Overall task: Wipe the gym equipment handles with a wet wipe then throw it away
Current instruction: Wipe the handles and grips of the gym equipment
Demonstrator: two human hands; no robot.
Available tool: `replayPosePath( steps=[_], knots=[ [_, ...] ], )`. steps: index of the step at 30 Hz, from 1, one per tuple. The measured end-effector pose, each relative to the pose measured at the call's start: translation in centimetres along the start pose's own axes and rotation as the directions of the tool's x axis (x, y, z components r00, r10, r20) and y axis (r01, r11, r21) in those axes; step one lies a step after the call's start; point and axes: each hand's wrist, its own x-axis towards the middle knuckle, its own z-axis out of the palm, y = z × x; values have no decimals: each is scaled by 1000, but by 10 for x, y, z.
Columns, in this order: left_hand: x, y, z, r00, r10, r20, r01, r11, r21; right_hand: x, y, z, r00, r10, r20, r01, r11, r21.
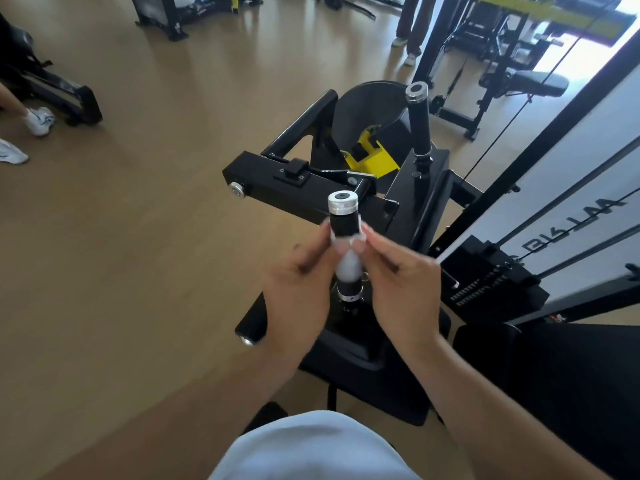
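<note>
A: Wet wipe [349, 265] sat at frame centre, wrapped round the near handle [343, 223], a white band below the bare black grip and the silver end cap. Where were the hands?

B: Both on it. Left hand [300, 282] came in from lower left, right hand [401, 282] from lower right. Fingers curled, fingertips pinching the wipe's top edge from either side of the grip. Neither hand wrapped the bar fully; it was a fingertip hold, slightly blurred.

A: So how to wipe well from there?

B: My judgement: keep the wipe snug all the way round, then draw it up toward the cap, twisting as it goes, so the bare black stretch gets covered. Pinching only the edge risks the wipe bunching or sliding off; a fuller palm wrap would give better contact.

A: What remained?

B: The far handle [419, 123], upright in the upper right of centre, looked untouched. A short grip [250, 324] at lower left of centre, too.

A: Surroundings?

B: Black machine frame [263, 174] with a yellow bracket [372, 159] behind the handle. Wooden floor [138, 237] to the left, a white sneaker [41, 120] at left edge. No bin visible, so disposal would need looking elsewhere.
</note>
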Motion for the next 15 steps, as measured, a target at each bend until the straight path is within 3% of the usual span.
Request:
replayPosePath(
  steps=[3,7,10,15],
  knots=[
    [20,15,4,998,41,-50,-47,992,-121,25,-12,4,1000,-2,-20,4,996,90],
    [-10,-11,-2,999,-26,23,25,1000,9,-13,14,-3,1000,7,12,-7,998,-60],
    [-24,-19,-4,997,-41,66,39,999,32,-27,22,-5,994,106,35,-107,994,22],
    [15,5,-2,995,95,30,-92,992,-90,19,-15,4,998,57,-27,-52,986,157]
  ],
)
